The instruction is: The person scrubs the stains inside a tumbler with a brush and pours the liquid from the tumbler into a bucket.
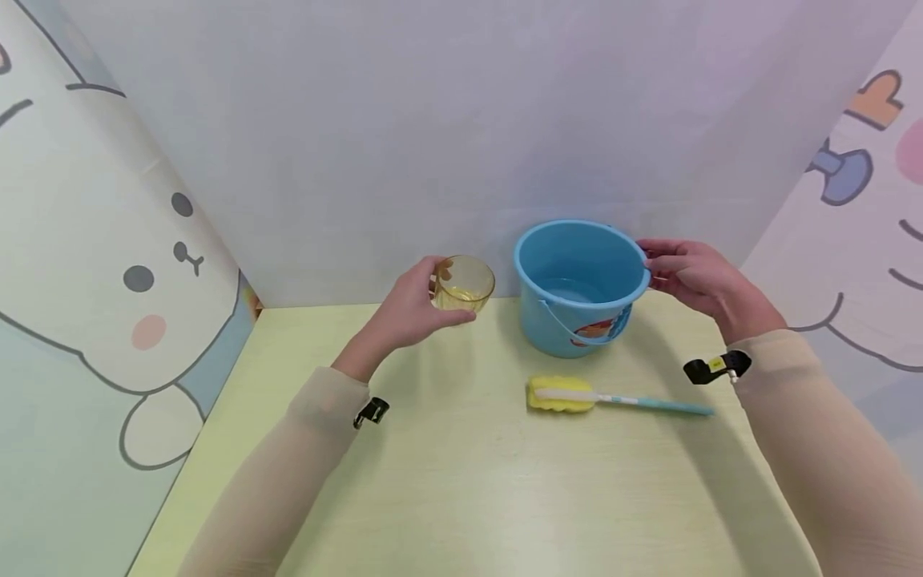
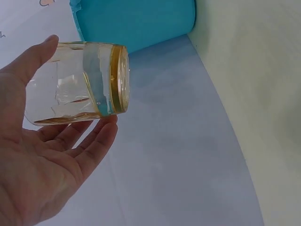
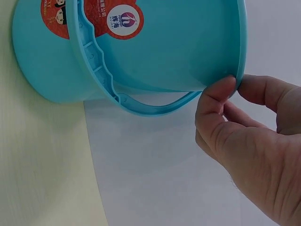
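Note:
An amber-tinted clear glass cup point(image 1: 465, 282) is held between the thumb and fingers of my left hand point(image 1: 413, 311), above the table. Its thick golden-banded base point(image 2: 118, 79) points toward the table side in the left wrist view. To its right is a blue plastic bucket point(image 1: 544, 324), mouth up, with a red label and its handle point(image 1: 577, 336) hanging down the front. At the bucket's right rim, my right hand point(image 1: 695, 279) pinches the edge with thumb and fingertips. The right wrist view shows those fingertips point(image 3: 223, 87) on the rim, near the handle's end.
In front of the bucket lies a cleaning brush with a yellow sponge head point(image 1: 558, 395) and a white-and-blue handle point(image 1: 667, 405). The pale yellow table point(image 1: 461, 497) ends at a grey-white backdrop point(image 1: 375, 144). Cartoon-printed panels point(image 1: 108, 280) stand at both sides.

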`<state>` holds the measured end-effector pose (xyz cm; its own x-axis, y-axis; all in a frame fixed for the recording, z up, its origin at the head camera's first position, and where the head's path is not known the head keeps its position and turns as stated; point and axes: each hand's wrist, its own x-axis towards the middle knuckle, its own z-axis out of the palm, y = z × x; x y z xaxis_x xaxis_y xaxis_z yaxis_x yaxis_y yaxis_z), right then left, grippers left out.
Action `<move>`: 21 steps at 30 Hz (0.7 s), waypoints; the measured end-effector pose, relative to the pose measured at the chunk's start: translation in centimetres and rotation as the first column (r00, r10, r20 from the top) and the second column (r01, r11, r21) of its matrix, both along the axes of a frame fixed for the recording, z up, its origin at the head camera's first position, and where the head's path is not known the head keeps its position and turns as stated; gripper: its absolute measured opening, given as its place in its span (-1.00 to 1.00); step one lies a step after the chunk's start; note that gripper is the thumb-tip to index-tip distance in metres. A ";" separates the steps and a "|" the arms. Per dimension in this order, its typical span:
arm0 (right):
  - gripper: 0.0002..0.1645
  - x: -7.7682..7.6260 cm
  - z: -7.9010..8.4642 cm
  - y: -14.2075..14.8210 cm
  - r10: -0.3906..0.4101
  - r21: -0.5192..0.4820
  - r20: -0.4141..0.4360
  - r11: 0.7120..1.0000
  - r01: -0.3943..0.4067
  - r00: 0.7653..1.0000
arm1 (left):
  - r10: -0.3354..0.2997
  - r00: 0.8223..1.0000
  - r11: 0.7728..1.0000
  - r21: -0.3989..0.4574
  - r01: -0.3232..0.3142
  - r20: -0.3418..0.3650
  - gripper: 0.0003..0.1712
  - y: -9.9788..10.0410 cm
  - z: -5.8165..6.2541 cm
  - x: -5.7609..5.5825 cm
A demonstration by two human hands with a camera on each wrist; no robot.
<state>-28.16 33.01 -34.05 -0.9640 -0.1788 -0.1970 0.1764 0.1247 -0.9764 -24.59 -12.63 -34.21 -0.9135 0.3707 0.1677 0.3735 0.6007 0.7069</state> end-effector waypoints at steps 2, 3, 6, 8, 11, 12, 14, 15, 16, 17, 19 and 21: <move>-0.27 0.0 0.0 0.0 -0.001 0.005 0.004 1.000 0.001 1.000 | 0.001 1.000 1.000 -0.013 -0.001 -0.015 0.09 0.3 0.5 -0.5; -0.27 0.0 0.0 0.0 -0.002 0.007 0.005 1.000 0.002 1.000 | 0.001 1.000 1.000 -0.023 -0.002 -0.025 0.09 0.4 0.7 -0.8; -0.27 0.0 0.0 0.0 -0.008 0.010 0.010 1.000 0.008 1.000 | 0.003 0.999 0.998 -0.055 -0.006 -0.053 0.10 1.0 1.3 -1.5; -0.27 0.0 0.0 0.0 -0.011 0.006 0.011 1.000 0.011 1.000 | 0.003 0.997 0.997 -0.074 -0.009 -0.077 0.10 1.4 1.6 -2.0; -0.26 0.0 0.1 0.1 -0.015 0.000 0.014 1.000 0.015 1.000 | 0.004 0.994 0.996 -0.091 -0.014 -0.106 0.07 2.1 2.0 -2.7; -0.26 0.0 0.1 0.1 -0.015 0.000 0.014 1.000 0.015 1.000 | 0.006 0.994 0.995 -0.097 -0.017 -0.112 0.06 2.3 2.1 -2.9; -0.25 0.0 0.1 0.1 -0.015 -0.001 0.017 1.000 0.015 1.000 | 0.006 0.992 0.994 -0.107 -0.019 -0.126 0.05 2.7 2.3 -3.3; -0.25 0.1 0.1 0.1 -0.016 0.001 0.017 1.000 0.016 1.000 | 0.005 0.991 0.993 -0.115 -0.020 -0.133 0.04 3.0 2.4 -3.4; -0.25 0.1 0.1 0.1 -0.017 0.001 0.018 1.000 0.017 1.000 | 0.003 0.990 0.992 -0.122 -0.020 -0.141 0.04 3.2 2.5 -3.6; -0.25 0.1 0.1 0.1 -0.018 0.002 0.020 1.000 0.018 1.000 | -0.001 0.989 0.991 -0.134 -0.020 -0.148 0.04 3.4 2.6 -3.8; -0.25 0.0 0.2 0.1 -0.019 0.003 0.022 1.000 0.019 1.000 | -0.008 0.986 0.988 -0.155 -0.018 -0.166 0.04 3.8 2.8 -4.1; -0.25 0.0 0.2 0.0 -0.017 0.006 0.022 1.000 0.017 1.000 | -0.011 0.983 0.983 -0.183 -0.023 -0.185 0.04 4.1 3.0 -4.4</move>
